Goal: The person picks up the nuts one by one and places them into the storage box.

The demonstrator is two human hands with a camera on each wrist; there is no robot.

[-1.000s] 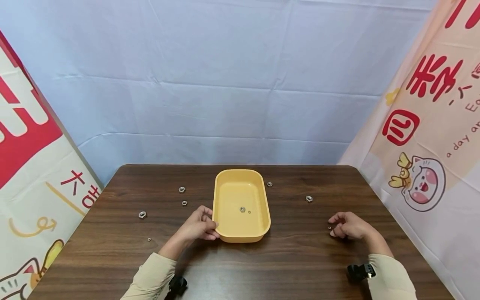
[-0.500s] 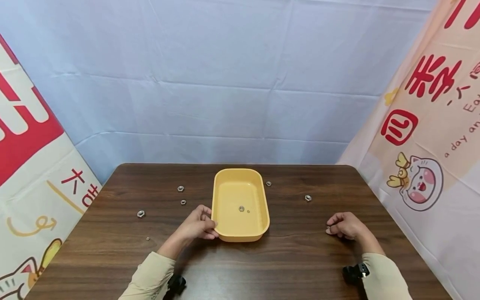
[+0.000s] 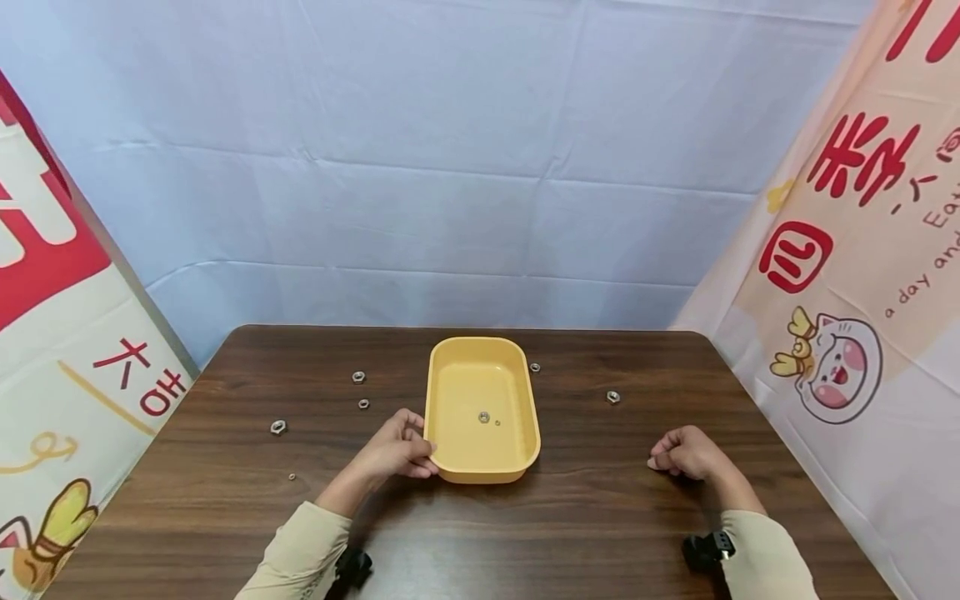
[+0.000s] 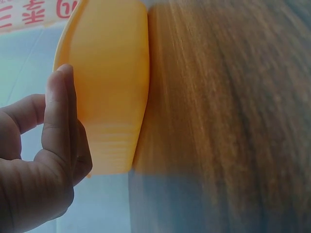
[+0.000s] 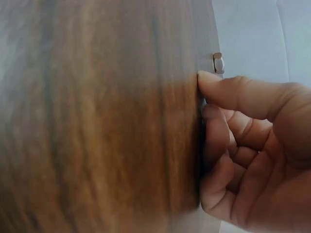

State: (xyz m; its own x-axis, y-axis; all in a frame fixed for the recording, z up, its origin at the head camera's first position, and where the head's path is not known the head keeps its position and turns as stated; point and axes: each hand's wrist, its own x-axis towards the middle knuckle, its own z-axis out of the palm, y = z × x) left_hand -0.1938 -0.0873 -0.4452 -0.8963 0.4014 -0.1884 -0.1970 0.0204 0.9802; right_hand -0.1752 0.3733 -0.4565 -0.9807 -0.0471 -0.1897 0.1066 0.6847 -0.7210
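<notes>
Apparently early going: two nuts (image 3: 483, 417) sit in the yellow tray (image 3: 482, 478), near-left corner gripped by the left hand (image 3: 397, 448), six lie around the table (image 3: 592, 525), right hand (image 3: 687, 454) seemingly pinching another, hidden by fingers.

Right hand (image 3: 686, 454): whatever lies between its fingertips is hidden. Left wrist view: tray (image 4: 114, 87) cut off by top edge, left hand (image 4: 43, 155) by left edge; table (image 4: 218, 107) grain blurred. Head view: smaller item (image 3: 497, 423) in tray, too small to identify.
</notes>
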